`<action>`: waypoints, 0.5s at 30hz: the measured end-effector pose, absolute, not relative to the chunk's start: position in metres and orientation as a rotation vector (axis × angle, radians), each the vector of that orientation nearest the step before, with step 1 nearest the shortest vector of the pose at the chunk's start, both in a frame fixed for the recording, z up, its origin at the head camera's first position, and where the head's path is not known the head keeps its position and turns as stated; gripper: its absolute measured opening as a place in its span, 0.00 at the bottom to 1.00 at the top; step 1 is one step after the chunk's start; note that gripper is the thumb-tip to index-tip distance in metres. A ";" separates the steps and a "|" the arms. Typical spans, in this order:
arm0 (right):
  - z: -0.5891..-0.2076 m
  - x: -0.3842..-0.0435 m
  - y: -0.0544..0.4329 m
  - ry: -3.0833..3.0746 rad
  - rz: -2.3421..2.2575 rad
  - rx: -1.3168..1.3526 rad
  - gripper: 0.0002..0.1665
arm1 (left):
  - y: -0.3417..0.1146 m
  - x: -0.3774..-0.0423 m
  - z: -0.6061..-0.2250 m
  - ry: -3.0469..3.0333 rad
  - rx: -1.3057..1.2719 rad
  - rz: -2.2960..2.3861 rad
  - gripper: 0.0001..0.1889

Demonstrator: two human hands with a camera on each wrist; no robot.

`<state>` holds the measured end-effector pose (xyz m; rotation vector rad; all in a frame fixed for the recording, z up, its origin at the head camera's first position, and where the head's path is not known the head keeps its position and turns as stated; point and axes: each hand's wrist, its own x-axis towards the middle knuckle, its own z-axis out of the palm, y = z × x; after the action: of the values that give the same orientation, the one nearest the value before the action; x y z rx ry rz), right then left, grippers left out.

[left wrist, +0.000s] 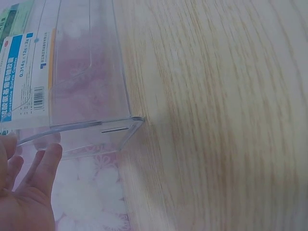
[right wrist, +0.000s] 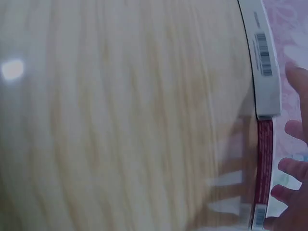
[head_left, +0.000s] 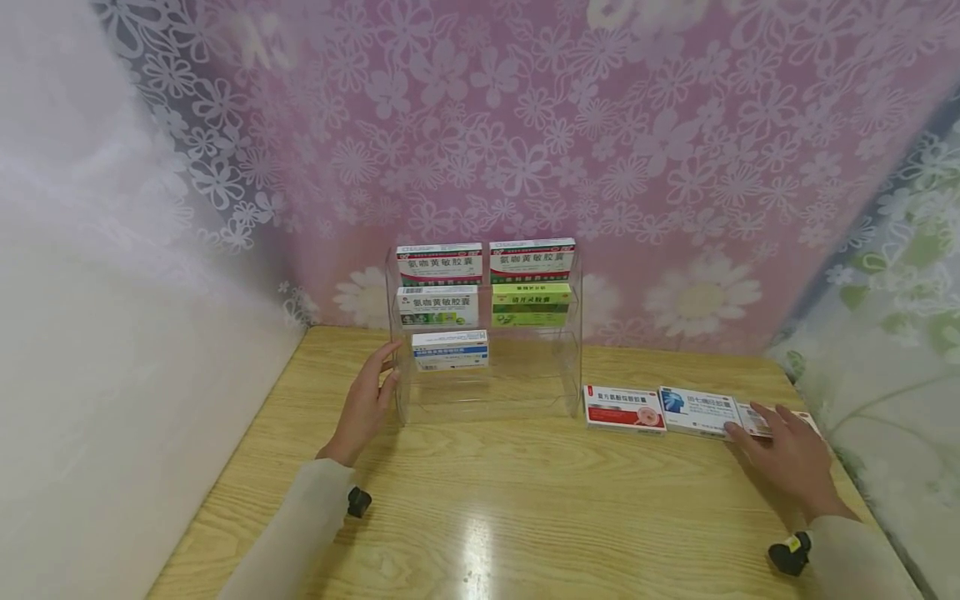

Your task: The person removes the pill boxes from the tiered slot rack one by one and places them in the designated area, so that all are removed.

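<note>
A clear plastic display rack [head_left: 525,392] stands on the table against the backdrop. My left hand [head_left: 365,404] grips its left side edge, thumb toward the front and fingers along the outer side panel. In the rack's bottom tier at left sits a blue-and-white medicine box [head_left: 450,350]. My right hand [head_left: 791,454], fingers spread, is over a medicine box with a dark red side [right wrist: 263,163], which it partly hides. The thumb is close to the right end of a white medicine box with a blue head picture [head_left: 697,412].
Two white, red and green boxes [head_left: 440,264] fill the rack's top tier. A white-and-green box [head_left: 437,307] and a lime-green box [head_left: 530,306] stand in the middle tier. A red-and-white box [head_left: 625,408] lies right of the rack. Fabric walls [head_left: 480,125] enclose the table [head_left: 570,500].
</note>
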<state>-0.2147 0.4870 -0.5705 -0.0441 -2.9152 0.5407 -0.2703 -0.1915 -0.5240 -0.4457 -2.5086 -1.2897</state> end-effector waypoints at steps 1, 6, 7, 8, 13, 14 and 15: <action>-0.571 -0.215 0.484 -2.929 0.548 -0.046 0.48 | -0.191 -0.270 -0.524 -2.509 -0.444 -1.289 0.30; -0.574 -0.217 0.480 -2.955 0.577 -0.034 0.47 | -0.192 -0.272 -0.528 -2.514 -0.448 -1.285 0.30; -0.574 -0.218 0.480 -2.954 0.571 -0.021 0.47 | -0.192 -0.272 -0.528 -2.514 -0.447 -1.286 0.30; -0.574 -0.219 0.480 -2.954 0.563 -0.007 0.46 | -0.192 -0.273 -0.529 -2.513 -0.446 -1.284 0.29; -0.569 -0.223 0.481 -2.974 0.520 0.045 0.45 | -0.194 -0.274 -0.530 -2.505 -0.446 -1.275 0.29; -0.568 -0.224 0.481 -2.980 0.513 0.049 0.45 | -0.194 -0.274 -0.530 -2.504 -0.450 -1.272 0.29; -0.568 -0.224 0.481 -2.986 0.510 0.051 0.45 | -0.195 -0.274 -0.530 -2.502 -0.454 -1.269 0.29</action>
<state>-0.2243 0.4811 -0.5682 0.0512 -2.9858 0.5101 -0.2743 -0.1946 -0.5303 -0.4542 -2.5017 -1.2689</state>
